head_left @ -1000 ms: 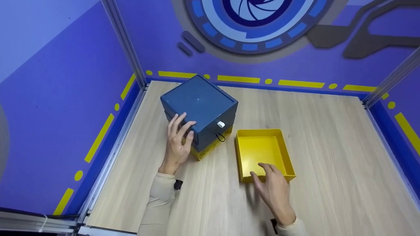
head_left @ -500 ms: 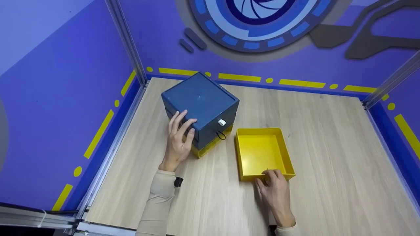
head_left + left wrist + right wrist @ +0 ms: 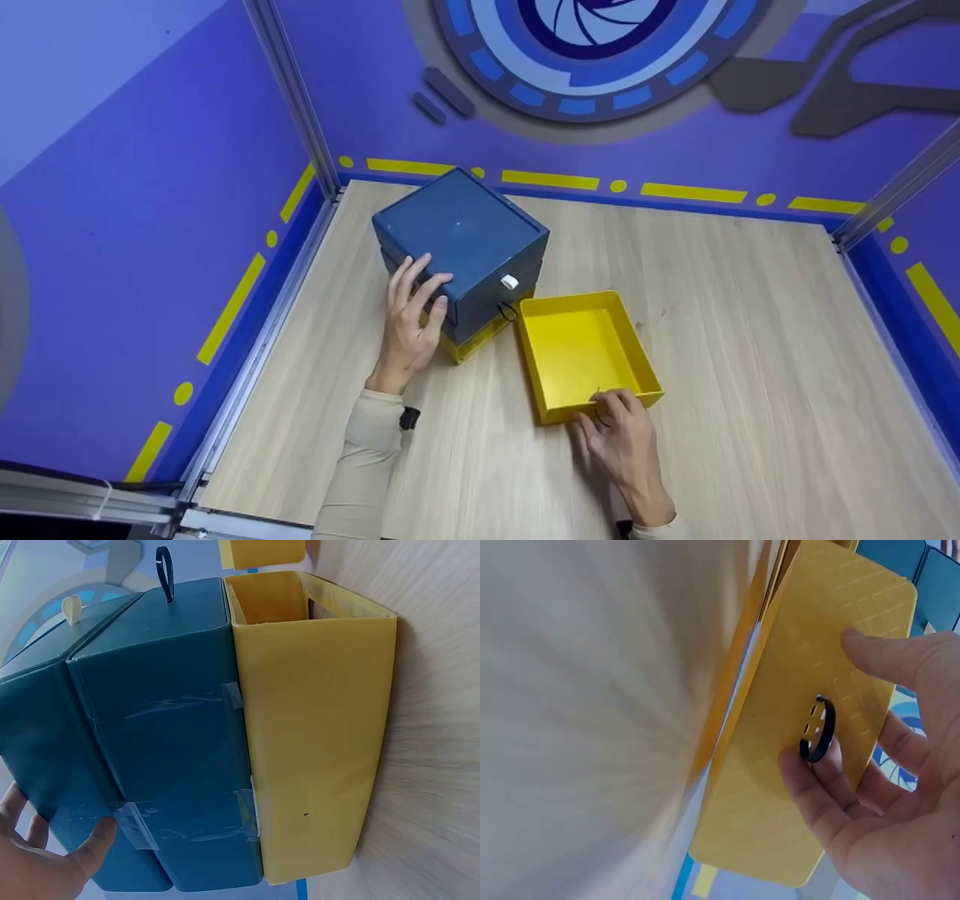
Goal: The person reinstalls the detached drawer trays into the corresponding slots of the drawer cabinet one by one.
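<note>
A yellow drawer (image 3: 577, 352) stands on the table with its top side uncovered and nothing inside. My right hand (image 3: 626, 442) grips its near wall, fingers over the rim, in the head view. A black loop pull (image 3: 825, 731) on the drawer's front lies beside my fingers in the right wrist view. To the left is a stack of two dark blue units (image 3: 465, 232) on a yellow housing (image 3: 319, 742) with a hollow front. My left hand (image 3: 409, 326) rests on the upper blue unit's left side and top edge. The drawer's far left corner is close to the housing.
A white tab (image 3: 510, 282) and a black loop (image 3: 507, 311) stick out from the blue units' fronts. Clear tape (image 3: 135, 825) spans the seams on their side. Purple panels (image 3: 187, 187) and metal rails (image 3: 289, 97) border the wooden table (image 3: 750, 337).
My right hand has closed on the drawer's near wall. The drawer has slid left and turned slightly, toward the stack. My left hand stays at the stack.
</note>
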The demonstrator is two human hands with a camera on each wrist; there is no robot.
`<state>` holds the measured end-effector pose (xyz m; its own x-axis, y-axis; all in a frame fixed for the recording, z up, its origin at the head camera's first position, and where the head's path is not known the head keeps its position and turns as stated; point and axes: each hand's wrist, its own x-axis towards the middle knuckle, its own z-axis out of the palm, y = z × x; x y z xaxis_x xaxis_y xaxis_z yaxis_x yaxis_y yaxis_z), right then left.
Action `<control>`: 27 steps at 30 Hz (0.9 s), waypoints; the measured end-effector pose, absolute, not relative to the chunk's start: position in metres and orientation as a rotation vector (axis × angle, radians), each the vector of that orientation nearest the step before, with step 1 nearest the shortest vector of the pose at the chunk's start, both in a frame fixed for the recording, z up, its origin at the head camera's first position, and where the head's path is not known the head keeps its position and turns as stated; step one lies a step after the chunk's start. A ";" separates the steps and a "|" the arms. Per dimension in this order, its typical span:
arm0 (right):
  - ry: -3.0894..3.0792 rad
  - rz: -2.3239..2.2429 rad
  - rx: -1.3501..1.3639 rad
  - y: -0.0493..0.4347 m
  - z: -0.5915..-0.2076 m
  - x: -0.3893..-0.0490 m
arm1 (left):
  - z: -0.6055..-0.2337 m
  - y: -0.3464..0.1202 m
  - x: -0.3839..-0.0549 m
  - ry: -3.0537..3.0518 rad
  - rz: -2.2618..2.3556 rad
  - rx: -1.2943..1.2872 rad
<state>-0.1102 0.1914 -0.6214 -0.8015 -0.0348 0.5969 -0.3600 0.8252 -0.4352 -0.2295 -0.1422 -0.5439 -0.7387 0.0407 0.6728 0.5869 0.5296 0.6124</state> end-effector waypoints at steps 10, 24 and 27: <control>-2.373 0.710 0.451 0.188 -0.623 -0.110 | -0.545 -0.142 -0.229 -2.180 -1.159 -0.498; -2.402 0.810 0.739 0.187 -0.623 -0.111 | -0.544 -0.144 -0.228 -2.211 -1.176 -0.504; -2.429 0.828 0.759 0.183 -0.624 -0.113 | -0.544 -0.144 -0.227 -2.219 -1.171 -0.503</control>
<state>-0.1134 0.1826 -0.6238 -0.7415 -0.3487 0.5733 -0.6263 0.6663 -0.4047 -0.2272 -0.1440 -0.5436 -0.7643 0.0612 0.6420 0.5645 0.5449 0.6200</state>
